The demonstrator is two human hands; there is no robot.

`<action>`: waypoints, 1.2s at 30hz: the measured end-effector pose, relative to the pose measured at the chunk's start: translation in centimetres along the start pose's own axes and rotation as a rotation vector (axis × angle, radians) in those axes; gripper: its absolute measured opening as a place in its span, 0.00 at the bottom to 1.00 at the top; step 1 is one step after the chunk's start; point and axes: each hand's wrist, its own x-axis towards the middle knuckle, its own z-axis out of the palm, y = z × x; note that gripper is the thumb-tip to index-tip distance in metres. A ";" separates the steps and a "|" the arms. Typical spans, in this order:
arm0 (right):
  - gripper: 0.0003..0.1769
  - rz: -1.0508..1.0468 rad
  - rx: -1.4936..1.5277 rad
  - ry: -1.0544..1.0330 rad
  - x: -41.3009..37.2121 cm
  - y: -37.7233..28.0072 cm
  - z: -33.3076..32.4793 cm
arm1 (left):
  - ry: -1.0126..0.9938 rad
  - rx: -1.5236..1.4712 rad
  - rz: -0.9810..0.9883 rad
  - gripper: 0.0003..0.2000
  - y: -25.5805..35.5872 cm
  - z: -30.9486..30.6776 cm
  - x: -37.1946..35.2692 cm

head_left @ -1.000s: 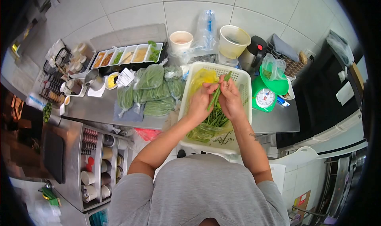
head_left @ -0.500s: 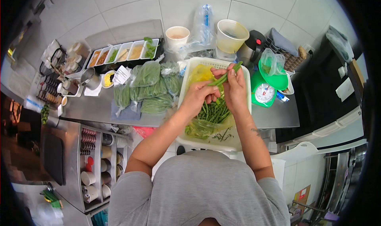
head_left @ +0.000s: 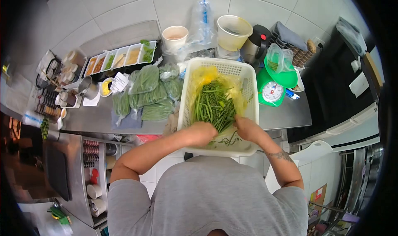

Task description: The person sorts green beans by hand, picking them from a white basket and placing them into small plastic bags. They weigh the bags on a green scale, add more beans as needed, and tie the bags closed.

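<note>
A white perforated plastic basket [head_left: 253, 80] stands in front of me. Inside it lies a yellowish clear plastic bag [head_left: 207, 72], opened out under a heap of thin green vegetable stalks [head_left: 213, 105], perhaps long beans. My left hand [head_left: 202, 133] is closed at the bag's near left edge, its fingers partly hidden. At the near right edge, my right hand [head_left: 247, 129] is closed and seems to pinch the plastic. Dark loose trimmings [head_left: 230, 141] lie on the basket floor between my hands.
Left of the basket, filled bags of green vegetables [head_left: 149, 91] are piled on the steel counter [head_left: 78, 122]. A green dial scale [head_left: 271, 88] stands to the right. Behind are a cream bucket [head_left: 234, 32], a thermal jug [head_left: 258, 45] and a condiment tray [head_left: 120, 59].
Both hands came down from above the basket to the bag's near edge and moved apart. The green stalks they held are out of them. The view shifted slightly.
</note>
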 end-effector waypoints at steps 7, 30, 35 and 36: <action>0.19 0.101 -0.057 0.585 3.9 1.8 1.3 | 0.254 0.135 -0.083 0.13 2.8 -1.9 6.3; 0.09 -0.084 1.258 0.341 5.7 0.3 -7.6 | 0.544 0.098 -0.111 0.13 -7.7 -6.4 7.6; 0.13 0.043 0.042 0.764 4.9 3.8 -4.4 | 0.694 -0.119 -0.165 0.09 -8.2 -6.8 4.3; 0.15 0.082 -0.107 0.776 4.4 3.6 -4.5 | 0.706 -0.140 -0.164 0.09 -8.2 -7.0 4.4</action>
